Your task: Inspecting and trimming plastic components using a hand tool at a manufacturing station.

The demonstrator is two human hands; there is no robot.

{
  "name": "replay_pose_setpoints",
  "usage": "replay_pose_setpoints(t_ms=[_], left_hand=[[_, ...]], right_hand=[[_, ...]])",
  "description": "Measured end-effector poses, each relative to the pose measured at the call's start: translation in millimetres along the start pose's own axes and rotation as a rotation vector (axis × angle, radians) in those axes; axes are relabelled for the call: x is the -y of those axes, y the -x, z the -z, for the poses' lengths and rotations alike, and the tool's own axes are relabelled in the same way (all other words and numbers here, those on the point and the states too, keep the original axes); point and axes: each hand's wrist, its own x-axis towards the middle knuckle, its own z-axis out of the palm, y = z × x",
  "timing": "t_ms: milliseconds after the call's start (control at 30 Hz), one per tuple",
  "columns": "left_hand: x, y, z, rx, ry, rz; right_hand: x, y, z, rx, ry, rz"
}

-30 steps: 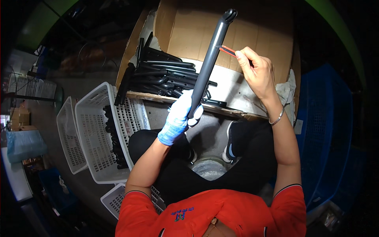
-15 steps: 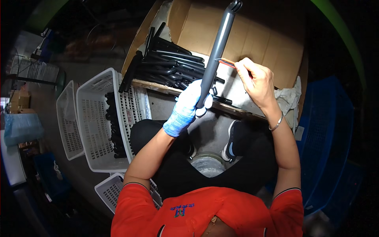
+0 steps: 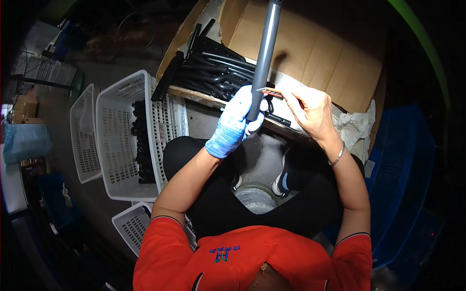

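Observation:
My left hand, in a blue-and-white glove, is closed around the lower end of a dark grey metal tube. The tube stands nearly upright in the view, its far end at the top edge. In my bare right hand is a slim red utility knife, pinched between thumb and fingers. Its pale blade tip meets the side of the tube just above the gloved fingers. Behind the tube, a pile of similar black tubes lies in an open cardboard box.
At the left stands a white perforated basket with black parts inside. A smaller white basket sits nearer me. A crumpled white cloth hangs at the box's right corner. Blue crates are at the right.
The knife tip has moved down along the tube toward my left hand. The tube has shifted left and turned more upright. My left hand has risen slightly.

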Motion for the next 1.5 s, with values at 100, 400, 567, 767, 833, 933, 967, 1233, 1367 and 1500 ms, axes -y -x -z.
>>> replay_pose_setpoints(t_ms=[100, 400, 567, 767, 833, 933, 967, 1233, 1367, 1500], left_hand=[[-1, 0, 0, -0.006, 0.037, -0.007], [-8, 1, 1, -0.08, -0.601, -0.27], [-4, -4, -4, -0.004, 0.027, 0.002], [10, 3, -19, 0.064, -0.067, 0.035], [8, 4, -26, 0.039, -0.005, 0.125], [8, 3, -27, 0.097, -0.041, 0.145], [8, 3, -29, 0.108, -0.042, 0.149], [16, 4, -32, 0.168, -0.064, 0.216], [19, 2, -32, 0.179, -0.17, 0.273], [20, 1, -31, 0.197, -0.201, 0.253]], right_hand=[[0, 1, -3, -0.014, -0.049, 0.035], [1, 6, -6, 0.211, -0.157, 0.188], [-6, 13, -7, 0.084, -0.638, -0.229], [17, -2, -20, 0.065, -0.959, -0.526], [17, -6, -19, 0.034, -0.935, -0.581], [14, -17, -2, -0.156, -0.962, -0.523], [8, -19, -2, -0.241, -1.016, -0.484], [-14, -38, 29, -0.438, -1.009, -0.384], [-24, -41, 43, -0.523, -1.009, -0.374], [-28, -40, 49, -0.548, -0.95, -0.343]])
